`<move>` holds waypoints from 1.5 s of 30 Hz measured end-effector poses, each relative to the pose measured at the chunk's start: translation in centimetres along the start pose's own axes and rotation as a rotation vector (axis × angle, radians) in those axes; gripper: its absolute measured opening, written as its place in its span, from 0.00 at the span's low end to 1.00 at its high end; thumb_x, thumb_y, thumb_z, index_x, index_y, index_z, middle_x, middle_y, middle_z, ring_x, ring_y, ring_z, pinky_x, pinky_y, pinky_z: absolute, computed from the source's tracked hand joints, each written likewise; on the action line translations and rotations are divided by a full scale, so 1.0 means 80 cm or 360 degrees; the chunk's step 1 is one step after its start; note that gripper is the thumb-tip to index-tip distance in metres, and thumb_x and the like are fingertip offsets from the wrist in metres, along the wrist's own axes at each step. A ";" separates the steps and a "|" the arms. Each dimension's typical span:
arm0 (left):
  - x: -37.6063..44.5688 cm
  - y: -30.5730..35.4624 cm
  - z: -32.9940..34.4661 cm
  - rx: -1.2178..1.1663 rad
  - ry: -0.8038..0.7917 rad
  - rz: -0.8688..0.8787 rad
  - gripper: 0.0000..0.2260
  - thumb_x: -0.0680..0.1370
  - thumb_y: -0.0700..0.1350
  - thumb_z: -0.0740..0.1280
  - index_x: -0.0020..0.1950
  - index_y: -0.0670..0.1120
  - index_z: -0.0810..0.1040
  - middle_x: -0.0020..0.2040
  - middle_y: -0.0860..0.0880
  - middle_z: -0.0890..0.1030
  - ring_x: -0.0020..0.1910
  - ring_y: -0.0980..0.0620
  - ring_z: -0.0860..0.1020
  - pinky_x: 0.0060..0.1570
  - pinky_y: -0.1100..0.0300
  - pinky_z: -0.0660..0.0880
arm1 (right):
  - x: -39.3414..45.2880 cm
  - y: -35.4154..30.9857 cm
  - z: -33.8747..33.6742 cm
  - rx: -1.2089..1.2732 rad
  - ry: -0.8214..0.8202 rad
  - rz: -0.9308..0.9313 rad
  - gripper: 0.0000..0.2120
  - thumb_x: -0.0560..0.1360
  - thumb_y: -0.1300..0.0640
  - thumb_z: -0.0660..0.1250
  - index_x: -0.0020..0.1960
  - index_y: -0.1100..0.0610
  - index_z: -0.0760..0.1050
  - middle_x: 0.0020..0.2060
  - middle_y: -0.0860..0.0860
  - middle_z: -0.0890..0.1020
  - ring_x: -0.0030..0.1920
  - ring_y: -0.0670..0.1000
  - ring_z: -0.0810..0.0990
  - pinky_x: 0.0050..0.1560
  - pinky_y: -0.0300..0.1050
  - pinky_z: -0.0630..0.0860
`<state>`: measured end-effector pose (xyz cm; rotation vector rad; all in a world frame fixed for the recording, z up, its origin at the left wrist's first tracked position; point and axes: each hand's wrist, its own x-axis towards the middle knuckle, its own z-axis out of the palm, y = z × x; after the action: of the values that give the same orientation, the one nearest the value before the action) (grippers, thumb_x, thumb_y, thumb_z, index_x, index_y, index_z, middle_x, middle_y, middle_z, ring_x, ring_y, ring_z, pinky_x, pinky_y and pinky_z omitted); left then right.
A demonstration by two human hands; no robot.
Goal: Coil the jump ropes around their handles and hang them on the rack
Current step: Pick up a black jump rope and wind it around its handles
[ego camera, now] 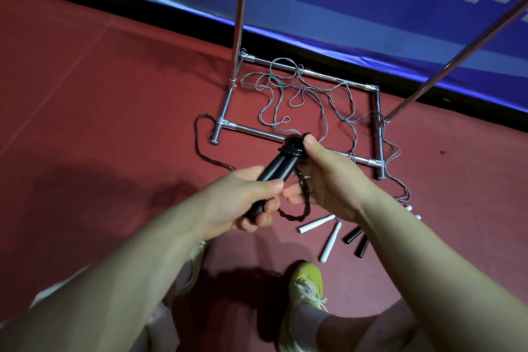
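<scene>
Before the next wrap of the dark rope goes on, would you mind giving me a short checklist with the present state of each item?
1. Left hand grips the black handles: ok.
2. Right hand holds the dark rope at the handle tops: ok.
3. First turns seated on the handles: ok, a few turns show.
4. Loose rope tail free: not ok, it loops by the rack base.
5. Grey ropes kept apart: cannot tell.
6. Hanging bar free: cannot tell, out of view.

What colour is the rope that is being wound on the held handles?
Dark brown, almost black: the rope trails on the red floor in the head view.
</scene>
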<state>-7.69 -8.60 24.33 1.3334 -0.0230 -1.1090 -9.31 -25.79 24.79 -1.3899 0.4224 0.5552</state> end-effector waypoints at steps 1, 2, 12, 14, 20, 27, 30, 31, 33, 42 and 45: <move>0.003 -0.001 -0.001 0.0164 0.0097 0.0038 0.04 0.80 0.41 0.59 0.46 0.46 0.70 0.29 0.51 0.70 0.23 0.55 0.68 0.21 0.67 0.58 | -0.001 0.000 -0.002 -0.0053 0.0025 0.0058 0.26 0.73 0.38 0.56 0.50 0.58 0.78 0.38 0.54 0.82 0.30 0.52 0.79 0.34 0.44 0.75; 0.007 -0.004 -0.003 0.0362 0.0193 0.0087 0.04 0.80 0.40 0.60 0.45 0.46 0.70 0.30 0.50 0.71 0.23 0.54 0.69 0.22 0.66 0.61 | -0.002 0.000 -0.003 -0.0119 0.0070 0.0101 0.26 0.72 0.37 0.57 0.46 0.60 0.78 0.33 0.55 0.81 0.29 0.53 0.78 0.33 0.45 0.75; 0.020 -0.009 -0.004 0.1541 0.0570 0.0238 0.09 0.79 0.49 0.60 0.42 0.48 0.64 0.35 0.49 0.74 0.36 0.45 0.75 0.37 0.51 0.70 | -0.006 0.005 -0.001 -0.0329 0.0373 0.0143 0.27 0.76 0.36 0.57 0.41 0.59 0.75 0.22 0.46 0.68 0.22 0.47 0.63 0.32 0.43 0.64; 0.018 -0.010 0.002 0.1926 0.0656 0.0290 0.09 0.80 0.51 0.59 0.45 0.49 0.62 0.35 0.51 0.71 0.40 0.42 0.75 0.35 0.52 0.66 | -0.010 0.005 -0.002 -0.0300 0.0283 0.0294 0.32 0.68 0.26 0.56 0.41 0.57 0.74 0.24 0.46 0.67 0.23 0.46 0.61 0.29 0.41 0.61; 0.021 -0.008 0.021 0.2271 0.0749 0.0507 0.08 0.81 0.50 0.57 0.55 0.47 0.64 0.43 0.49 0.71 0.49 0.39 0.76 0.38 0.55 0.62 | -0.008 0.007 -0.001 -0.0209 0.0432 0.0337 0.29 0.70 0.28 0.56 0.35 0.55 0.70 0.23 0.46 0.61 0.23 0.47 0.57 0.28 0.40 0.57; 0.025 0.012 0.029 0.2166 0.0622 0.0488 0.10 0.81 0.54 0.53 0.52 0.48 0.64 0.43 0.49 0.73 0.48 0.40 0.74 0.41 0.54 0.64 | -0.015 0.007 0.005 0.0346 0.0585 0.0072 0.21 0.76 0.35 0.57 0.44 0.53 0.71 0.25 0.48 0.67 0.22 0.46 0.58 0.24 0.36 0.59; 0.025 0.017 0.036 0.2152 0.0557 0.0398 0.09 0.82 0.54 0.52 0.48 0.49 0.61 0.35 0.52 0.68 0.39 0.46 0.70 0.36 0.54 0.62 | -0.022 0.009 0.010 0.0368 0.0560 0.0090 0.20 0.76 0.36 0.57 0.45 0.54 0.69 0.25 0.48 0.67 0.21 0.45 0.58 0.22 0.35 0.57; 0.026 0.021 0.036 0.2150 0.0576 0.0397 0.10 0.82 0.54 0.52 0.48 0.49 0.61 0.35 0.53 0.68 0.37 0.47 0.69 0.35 0.54 0.61 | -0.024 0.007 0.010 0.0315 0.0560 0.0098 0.21 0.76 0.35 0.57 0.46 0.54 0.70 0.25 0.48 0.67 0.21 0.45 0.58 0.22 0.35 0.57; 0.026 0.025 0.037 0.2194 0.0592 0.0391 0.10 0.82 0.55 0.51 0.48 0.50 0.62 0.35 0.53 0.67 0.37 0.47 0.68 0.34 0.54 0.60 | -0.026 0.008 0.007 0.0177 0.0580 0.0147 0.24 0.75 0.33 0.55 0.45 0.54 0.71 0.25 0.49 0.68 0.21 0.46 0.58 0.25 0.37 0.56; 0.045 0.023 0.035 0.1246 0.0449 0.0379 0.19 0.77 0.60 0.51 0.36 0.48 0.68 0.33 0.49 0.74 0.33 0.46 0.72 0.38 0.52 0.70 | -0.010 -0.003 -0.012 -0.0066 0.0654 0.0040 0.22 0.76 0.38 0.57 0.32 0.53 0.66 0.21 0.46 0.64 0.21 0.47 0.58 0.26 0.41 0.56; 0.050 0.024 0.039 0.0510 0.0411 0.0298 0.21 0.81 0.56 0.53 0.35 0.48 0.75 0.28 0.48 0.74 0.23 0.50 0.70 0.25 0.61 0.65 | -0.001 -0.016 -0.020 -0.0174 0.0639 -0.0093 0.21 0.76 0.38 0.56 0.33 0.53 0.66 0.19 0.44 0.64 0.21 0.46 0.59 0.27 0.42 0.58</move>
<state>-6.19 -13.84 24.54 1.7165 -0.1373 -0.7901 -8.56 -27.47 25.65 -1.6186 0.6783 0.2512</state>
